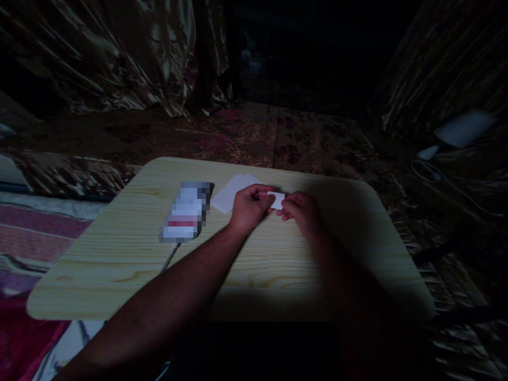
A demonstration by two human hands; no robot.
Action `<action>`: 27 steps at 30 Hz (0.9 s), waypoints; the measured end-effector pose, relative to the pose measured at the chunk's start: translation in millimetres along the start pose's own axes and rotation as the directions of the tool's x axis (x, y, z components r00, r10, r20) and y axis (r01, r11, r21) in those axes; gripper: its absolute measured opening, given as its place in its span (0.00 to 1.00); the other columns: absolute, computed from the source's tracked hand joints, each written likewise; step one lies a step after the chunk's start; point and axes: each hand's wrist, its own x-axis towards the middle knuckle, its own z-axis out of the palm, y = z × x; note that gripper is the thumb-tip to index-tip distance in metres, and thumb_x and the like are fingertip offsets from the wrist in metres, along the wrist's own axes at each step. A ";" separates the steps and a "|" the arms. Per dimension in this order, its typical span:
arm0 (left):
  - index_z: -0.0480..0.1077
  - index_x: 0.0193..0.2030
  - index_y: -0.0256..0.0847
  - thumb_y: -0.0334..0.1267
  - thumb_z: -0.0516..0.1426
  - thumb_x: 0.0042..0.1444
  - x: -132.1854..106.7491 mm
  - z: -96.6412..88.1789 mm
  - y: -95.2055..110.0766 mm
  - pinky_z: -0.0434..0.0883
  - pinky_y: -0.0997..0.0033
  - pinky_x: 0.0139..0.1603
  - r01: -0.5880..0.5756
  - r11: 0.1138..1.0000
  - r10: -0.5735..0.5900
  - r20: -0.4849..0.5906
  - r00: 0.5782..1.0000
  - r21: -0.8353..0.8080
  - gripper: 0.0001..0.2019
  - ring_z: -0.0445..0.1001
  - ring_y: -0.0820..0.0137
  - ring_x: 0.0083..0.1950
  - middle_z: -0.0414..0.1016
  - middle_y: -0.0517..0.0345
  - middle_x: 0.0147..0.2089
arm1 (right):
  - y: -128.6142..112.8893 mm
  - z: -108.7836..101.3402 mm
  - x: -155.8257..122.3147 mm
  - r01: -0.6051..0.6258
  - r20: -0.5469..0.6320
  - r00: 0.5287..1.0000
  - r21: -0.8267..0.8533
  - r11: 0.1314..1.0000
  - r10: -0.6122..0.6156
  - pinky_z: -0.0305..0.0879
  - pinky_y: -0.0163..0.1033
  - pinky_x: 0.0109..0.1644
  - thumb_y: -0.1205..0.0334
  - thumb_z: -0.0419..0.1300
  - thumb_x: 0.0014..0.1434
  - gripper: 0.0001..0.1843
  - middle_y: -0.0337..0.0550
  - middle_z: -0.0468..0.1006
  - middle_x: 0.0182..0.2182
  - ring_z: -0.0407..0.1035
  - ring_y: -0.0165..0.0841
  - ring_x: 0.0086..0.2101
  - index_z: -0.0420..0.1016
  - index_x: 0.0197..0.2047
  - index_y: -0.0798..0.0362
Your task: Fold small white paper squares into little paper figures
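A small white paper (pixel 277 199) is held between the two hands, above the far half of the wooden table (pixel 273 270). Its left end is pinched by the left hand (pixel 250 206), with the thumb laid on top; its right edge is pinched between the thumb and fingers of the right hand (pixel 302 211). Whether the paper is folded or in one layer cannot be told. For good handling, it would seem best gripped lightly at both ends, with the edges lined up before any pressure is put on and the left thumb used as the steady anchor. The loose white sheets (pixel 228 196), spread just behind the left hand, could easily be brushed askew, so that wrist is best lifted clear. Since the table's right side is shaded, edges are better checked toward the lighter left.
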 end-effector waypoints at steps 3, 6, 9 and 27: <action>0.77 0.38 0.35 0.37 0.68 0.40 -0.6 0.6 0.6 0.74 0.73 0.26 0.006 1.000 -0.006 0.008 1.000 -0.002 0.16 0.73 0.74 0.25 0.79 0.55 0.30 | 1.2 0.0 0.4 0.005 -0.001 1.000 -0.020 1.000 -0.005 0.71 0.33 0.25 0.58 0.64 0.49 0.09 0.39 0.79 0.21 0.75 0.32 0.23 0.72 0.31 0.54; 0.77 0.38 0.35 0.37 0.68 0.40 -1.2 1.1 1.7 0.74 0.73 0.26 0.012 1.000 -0.012 0.018 1.000 -0.001 0.17 0.73 0.74 0.25 0.79 0.55 0.30 | 1.1 -0.2 -0.1 0.013 -0.004 1.000 -0.028 1.000 -0.013 0.71 0.33 0.25 0.58 0.64 0.49 0.09 0.39 0.79 0.20 0.75 0.32 0.22 0.71 0.30 0.54; 0.76 0.39 0.35 0.37 0.68 0.40 -1.8 1.7 2.8 0.73 0.74 0.25 0.015 1.000 -0.015 0.023 1.000 -0.001 0.17 0.72 0.75 0.25 0.78 0.56 0.30 | 1.2 -0.6 -0.4 0.014 0.005 1.000 -0.038 0.999 -0.014 0.72 0.33 0.26 0.57 0.64 0.49 0.09 0.39 0.79 0.20 0.74 0.32 0.22 0.71 0.30 0.54; 0.74 0.42 0.38 0.31 0.66 0.40 1.0 0.7 1.8 0.65 0.77 0.21 -0.025 0.999 0.022 0.092 0.996 0.031 0.19 0.67 0.77 0.20 0.74 0.63 0.25 | 9.3 4.2 1.6 0.032 -0.018 0.999 -0.074 0.997 -0.033 0.69 0.31 0.23 0.56 0.65 0.50 0.11 0.38 0.78 0.20 0.73 0.30 0.20 0.69 0.30 0.53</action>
